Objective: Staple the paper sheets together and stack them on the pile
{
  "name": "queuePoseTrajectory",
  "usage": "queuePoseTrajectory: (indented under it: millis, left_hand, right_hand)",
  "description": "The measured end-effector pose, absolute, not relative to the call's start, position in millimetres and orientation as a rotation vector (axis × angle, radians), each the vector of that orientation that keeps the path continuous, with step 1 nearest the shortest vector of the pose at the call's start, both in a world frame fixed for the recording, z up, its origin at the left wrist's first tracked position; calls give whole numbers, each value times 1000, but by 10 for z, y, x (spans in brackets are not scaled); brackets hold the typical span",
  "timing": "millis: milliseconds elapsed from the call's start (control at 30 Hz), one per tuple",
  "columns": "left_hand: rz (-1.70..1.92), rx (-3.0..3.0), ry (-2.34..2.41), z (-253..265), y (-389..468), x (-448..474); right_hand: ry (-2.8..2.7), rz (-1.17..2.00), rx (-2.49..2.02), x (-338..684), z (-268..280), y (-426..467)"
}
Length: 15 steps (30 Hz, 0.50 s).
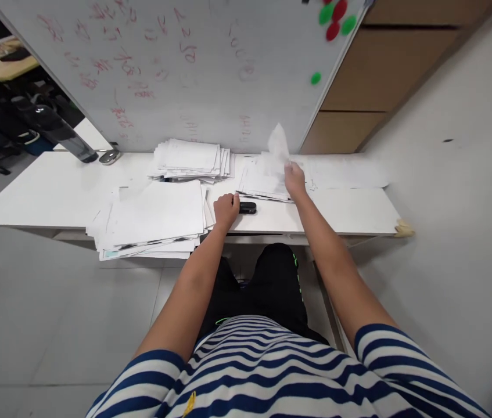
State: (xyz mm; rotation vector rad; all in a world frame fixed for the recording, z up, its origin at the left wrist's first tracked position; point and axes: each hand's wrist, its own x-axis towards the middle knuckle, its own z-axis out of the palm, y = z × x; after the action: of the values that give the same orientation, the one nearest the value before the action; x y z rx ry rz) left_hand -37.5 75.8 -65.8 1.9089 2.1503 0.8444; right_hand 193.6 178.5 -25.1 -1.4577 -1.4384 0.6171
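My left hand (pixel 227 210) is closed around one end of a small black stapler (pixel 248 207) at the desk's front edge; the rest of the stapler sticks out to the right. Further right, my right hand (pixel 294 179) pinches a white sheet of paper (pixel 277 142), whose upper part stands up and bends. Beneath that sheet lies a printed paper stack (pixel 257 181), partly covered by my right hand. Left of my left hand sits a large loose pile of papers (pixel 154 212), overhanging the front edge. Behind it rests a smaller paper stack (pixel 189 158).
The white desk (pixel 54 191) runs across the view. A whiteboard (pixel 211 87) with red writing and round magnets (pixel 333 30) stands at its back. On the left are a dark bottle (pixel 60 130) and a computer mouse (pixel 109 157). More paper (pixel 345 171) lies to the right.
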Motion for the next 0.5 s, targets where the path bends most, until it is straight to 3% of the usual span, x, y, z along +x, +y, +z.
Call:
queuePoseTrajectory:
  millis: [333,500]
  left_hand:
    - [1567,1760,1740,-443,466,-309]
    - [1434,1479,1208,-66,85,39]
  right_hand:
    - [-1274,1415,-1014,2408,595,543]
    - [-1311,1518,-985,2548,645,268]
